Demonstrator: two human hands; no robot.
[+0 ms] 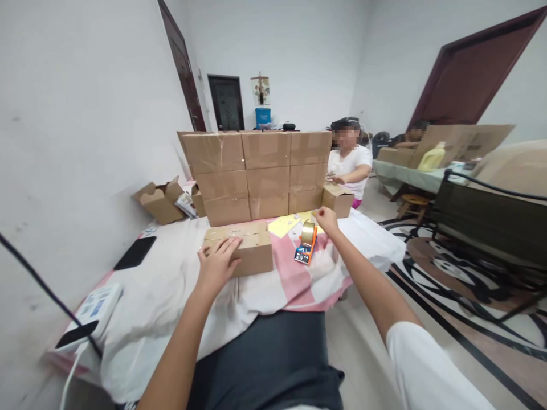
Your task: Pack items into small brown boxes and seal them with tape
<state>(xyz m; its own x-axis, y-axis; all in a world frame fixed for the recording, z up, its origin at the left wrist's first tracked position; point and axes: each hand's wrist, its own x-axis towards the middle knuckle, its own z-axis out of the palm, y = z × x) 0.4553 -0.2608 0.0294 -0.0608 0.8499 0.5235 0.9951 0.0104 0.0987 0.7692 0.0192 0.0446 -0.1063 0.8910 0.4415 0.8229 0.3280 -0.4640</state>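
Observation:
A closed cardboard box lies on the cloth-covered table in front of me. My left hand rests on its top left part, fingers stretched out and slightly apart. To the right, my right hand is raised over the table with thumb and fingers pinched together. Whatever is in that pinch, if anything, is too small to make out. Yellow sheets lie just left of the right hand. Between box and right hand sits an orange tape dispenser with a roll of tape.
Stacked cardboard boxes form a wall behind. Another box stands at its right end, near a person. Left are an open box, a black phone-like slab and a white power strip with a cable.

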